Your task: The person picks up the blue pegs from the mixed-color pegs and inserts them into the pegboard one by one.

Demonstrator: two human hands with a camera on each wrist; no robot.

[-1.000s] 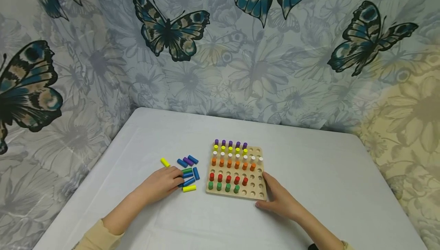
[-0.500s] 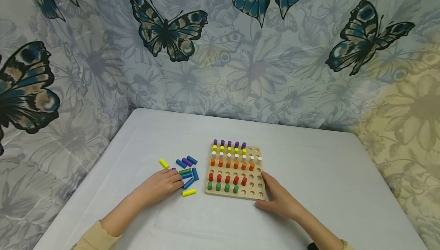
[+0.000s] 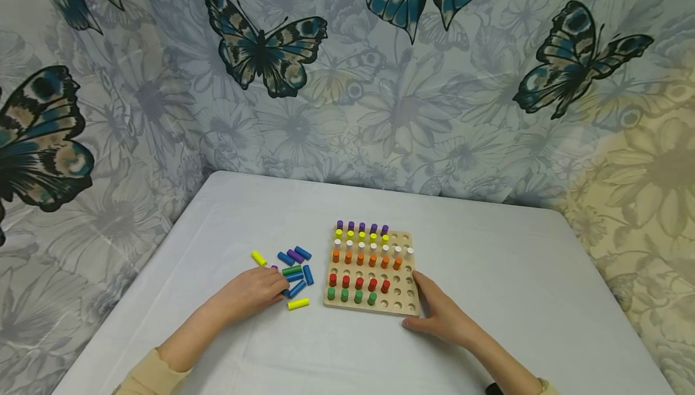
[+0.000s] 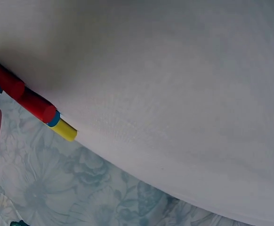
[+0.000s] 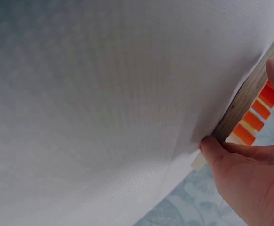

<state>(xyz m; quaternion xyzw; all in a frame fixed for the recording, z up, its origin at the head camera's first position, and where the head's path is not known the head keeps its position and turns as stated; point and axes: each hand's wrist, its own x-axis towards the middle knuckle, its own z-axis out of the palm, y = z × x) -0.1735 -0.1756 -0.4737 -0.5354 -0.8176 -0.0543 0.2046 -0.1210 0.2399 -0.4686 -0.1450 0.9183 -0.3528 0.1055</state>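
While the right grip [image 3: 440, 316] of the person holds the wooden board [image 3: 404, 300] at its near right corner, the left grip [image 3: 252, 289] is low over the loose pegs [image 3: 294, 277] to the left of the board. I judge that the step in hand is to pick one loose peg.

The left fingers are bent and a blue peg [image 3: 286, 293] lies just at their tips, left of the board. Whether they already pinch it, I cannot tell, because the hand covers the contact. In the left wrist view, two red pegs [image 4: 36, 103] also lie near this hand.

On the board, the standing pegs [image 3: 361, 259] make rows by colour, and the row of holes [image 3: 358, 274] between orange and red seems without pegs.

In my judgement, the next move calls for a firm pinch on one peg, then a lift towards the board and a turn to upright over a free hole. Meanwhile, the right grip should prevent the board from sliding on the counter [image 3: 488, 250].
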